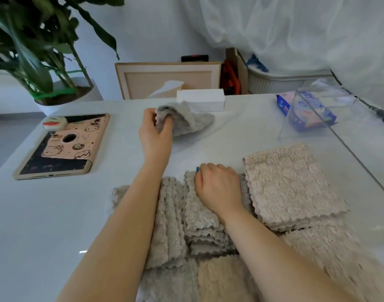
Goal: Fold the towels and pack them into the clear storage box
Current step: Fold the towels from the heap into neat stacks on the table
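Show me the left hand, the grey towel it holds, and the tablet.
left hand (156, 139): head view, back of hand.
grey towel (187, 122): head view, draped middle part.
tablet (82, 136): head view, pink case back.

White tabletop (45, 214) underneath all. Tablet in pink cartoon-sticker case (58, 147) lying flat, well left of the left hand (156, 138); small round white-and-red puck (54, 122) on its far corner. Green leafy plant in white pot (29, 62) beyond that, past the table's far-left corner. White rectangular cardboard box (201, 103) just beyond the left hand. Beige framed panel (168, 79) upright behind the box. Blue printed plastic packet (306, 112) far beyond and right of the right hand (217, 188). Sheer white curtain (295, 29) at back right.
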Action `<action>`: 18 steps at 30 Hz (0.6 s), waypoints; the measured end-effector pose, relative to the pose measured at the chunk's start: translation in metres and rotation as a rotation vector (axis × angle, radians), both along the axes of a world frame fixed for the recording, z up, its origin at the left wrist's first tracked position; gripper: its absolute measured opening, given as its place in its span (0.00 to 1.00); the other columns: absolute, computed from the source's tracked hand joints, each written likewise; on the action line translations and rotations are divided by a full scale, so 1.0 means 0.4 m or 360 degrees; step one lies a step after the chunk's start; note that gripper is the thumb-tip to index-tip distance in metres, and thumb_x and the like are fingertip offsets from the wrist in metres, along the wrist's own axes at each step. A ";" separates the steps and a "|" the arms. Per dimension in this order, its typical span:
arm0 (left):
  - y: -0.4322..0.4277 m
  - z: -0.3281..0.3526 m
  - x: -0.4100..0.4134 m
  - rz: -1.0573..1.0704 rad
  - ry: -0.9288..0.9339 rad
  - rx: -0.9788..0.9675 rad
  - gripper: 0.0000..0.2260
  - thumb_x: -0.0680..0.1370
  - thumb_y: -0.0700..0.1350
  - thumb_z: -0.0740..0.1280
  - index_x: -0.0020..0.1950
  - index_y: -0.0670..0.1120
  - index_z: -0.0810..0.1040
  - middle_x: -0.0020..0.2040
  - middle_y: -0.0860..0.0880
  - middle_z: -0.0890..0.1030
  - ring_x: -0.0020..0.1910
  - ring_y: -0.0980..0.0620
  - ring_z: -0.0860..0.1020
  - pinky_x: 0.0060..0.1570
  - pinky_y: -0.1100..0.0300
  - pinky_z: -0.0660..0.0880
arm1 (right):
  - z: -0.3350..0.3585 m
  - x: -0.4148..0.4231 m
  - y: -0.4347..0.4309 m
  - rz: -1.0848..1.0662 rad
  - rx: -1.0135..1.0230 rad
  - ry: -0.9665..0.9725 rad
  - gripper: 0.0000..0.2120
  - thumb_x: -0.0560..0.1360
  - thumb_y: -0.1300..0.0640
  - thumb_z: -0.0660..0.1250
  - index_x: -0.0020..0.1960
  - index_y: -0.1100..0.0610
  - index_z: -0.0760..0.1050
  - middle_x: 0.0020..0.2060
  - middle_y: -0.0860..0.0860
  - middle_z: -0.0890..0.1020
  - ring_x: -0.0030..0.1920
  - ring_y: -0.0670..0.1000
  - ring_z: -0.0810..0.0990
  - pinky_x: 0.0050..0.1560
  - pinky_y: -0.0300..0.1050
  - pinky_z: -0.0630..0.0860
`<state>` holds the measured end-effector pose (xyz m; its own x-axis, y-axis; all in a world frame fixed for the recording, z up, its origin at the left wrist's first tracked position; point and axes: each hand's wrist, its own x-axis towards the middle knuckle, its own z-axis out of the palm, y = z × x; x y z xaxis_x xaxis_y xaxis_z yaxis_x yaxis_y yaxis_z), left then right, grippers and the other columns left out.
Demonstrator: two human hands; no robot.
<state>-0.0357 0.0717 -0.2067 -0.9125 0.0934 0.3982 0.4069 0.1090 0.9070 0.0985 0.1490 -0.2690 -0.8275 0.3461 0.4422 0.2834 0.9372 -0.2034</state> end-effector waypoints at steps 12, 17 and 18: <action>-0.094 0.320 0.136 -0.0809 0.0246 -0.0409 0.08 0.81 0.39 0.61 0.53 0.46 0.79 0.47 0.49 0.82 0.49 0.51 0.80 0.51 0.56 0.78 | 0.277 0.056 0.027 0.0194 -0.1322 0.0306 0.48 0.63 0.47 0.76 0.76 0.49 0.54 0.70 0.49 0.62 0.71 0.48 0.62 0.68 0.47 0.65; -0.119 0.430 0.215 -0.1014 -0.0097 -0.0181 0.07 0.80 0.38 0.64 0.53 0.45 0.80 0.49 0.46 0.83 0.50 0.51 0.82 0.52 0.55 0.80 | 0.457 0.112 0.004 0.0527 -0.1698 0.0428 0.14 0.74 0.67 0.68 0.55 0.52 0.76 0.45 0.44 0.81 0.44 0.36 0.81 0.38 0.28 0.75; -0.127 0.441 0.230 -0.1031 -0.0247 -0.0036 0.07 0.80 0.38 0.65 0.53 0.46 0.80 0.50 0.45 0.83 0.50 0.49 0.82 0.53 0.53 0.80 | 0.483 0.125 -0.007 0.0510 -0.1682 0.0474 0.13 0.75 0.68 0.67 0.51 0.51 0.77 0.43 0.44 0.81 0.41 0.37 0.81 0.37 0.28 0.75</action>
